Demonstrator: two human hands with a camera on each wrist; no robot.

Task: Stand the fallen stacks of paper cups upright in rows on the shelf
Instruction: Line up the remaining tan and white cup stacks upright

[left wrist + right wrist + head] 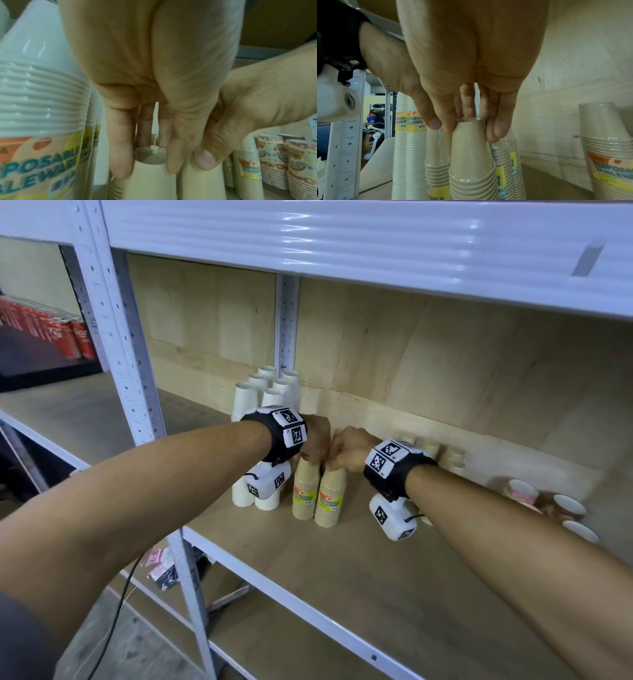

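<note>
Two tan paper cup stacks stand upright side by side, mouths down, near the shelf's front. My left hand (pixel 317 453) grips the top of the left tan stack (pixel 304 491) from above, fingers curled round its narrow end (pixel 150 170). Beside it, my right hand (pixel 337 460) pinches the top of the right tan stack (pixel 330 498) the same way, thumb and fingers round the top cup (pixel 469 148). The two hands touch each other. Upright white cup stacks (pixel 270 392) stand in rows just behind and left of my left wrist.
More tan stacks (pixel 452 457) stand behind my right wrist near the plywood back wall (pixel 445 364). Patterned cup stacks (pixel 520 491) sit at the far right. A white steel upright (pixel 137 392) borders the shelf on the left. The wooden shelf board (pixel 359 570) runs in front.
</note>
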